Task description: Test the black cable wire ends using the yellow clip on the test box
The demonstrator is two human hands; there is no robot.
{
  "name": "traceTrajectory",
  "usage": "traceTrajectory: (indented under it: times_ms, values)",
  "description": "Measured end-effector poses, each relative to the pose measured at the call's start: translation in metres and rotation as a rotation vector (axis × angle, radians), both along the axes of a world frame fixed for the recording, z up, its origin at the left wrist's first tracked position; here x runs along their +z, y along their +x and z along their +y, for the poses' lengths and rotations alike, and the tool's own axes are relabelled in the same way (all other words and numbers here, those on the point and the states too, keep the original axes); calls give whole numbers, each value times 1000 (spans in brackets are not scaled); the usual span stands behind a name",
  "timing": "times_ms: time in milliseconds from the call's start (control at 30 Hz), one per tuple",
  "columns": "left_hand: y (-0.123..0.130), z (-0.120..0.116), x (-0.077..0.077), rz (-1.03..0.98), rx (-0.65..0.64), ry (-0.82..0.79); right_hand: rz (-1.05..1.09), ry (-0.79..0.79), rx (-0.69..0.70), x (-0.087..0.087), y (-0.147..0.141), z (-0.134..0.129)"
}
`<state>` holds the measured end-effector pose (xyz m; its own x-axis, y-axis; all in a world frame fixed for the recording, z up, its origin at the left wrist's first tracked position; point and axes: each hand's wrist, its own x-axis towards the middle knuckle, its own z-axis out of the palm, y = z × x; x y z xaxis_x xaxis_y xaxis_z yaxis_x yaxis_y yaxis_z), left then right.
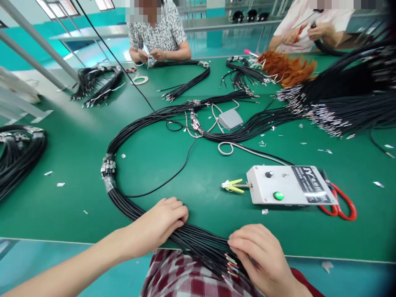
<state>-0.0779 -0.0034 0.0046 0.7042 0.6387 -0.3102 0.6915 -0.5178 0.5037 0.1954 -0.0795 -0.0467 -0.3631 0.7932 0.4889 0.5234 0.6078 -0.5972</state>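
A bundle of black cables (133,119) curves across the green table and comes down to its front edge. My left hand (162,220) lies over the bundle near that edge, its fingers bent together round the cables. Farther right, my right hand (260,255) has its fingertips pinched at the cables beside their stripped ends, where coloured wires (231,266) show. Silver connectors and clear tape (108,167) wrap the bundle on the left. A grey box (291,185) with a green button and yellow prongs (234,185) stands above my right hand.
Red-handled scissors (348,206) lie partly behind the box. A large cable pile (346,95) fills the right side, and a coiled bundle (21,152) lies far left. A small grey case (230,119) sits mid-table. Two people work across the table; tape scraps are scattered about.
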Motion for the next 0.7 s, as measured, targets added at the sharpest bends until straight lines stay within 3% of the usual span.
traceTrajectory:
  times_ms: [233, 500, 700]
  values:
    - [2, 6, 1, 32, -26, -15, -19, 141, 9, 4, -1, -21]
    - [-1, -3, -5, -22, -38, 34, -20, 159, 28, 4, -1, -35]
    - [-3, 2, -2, -183, 136, -26, 2, 142, 17, -1, -1, -37]
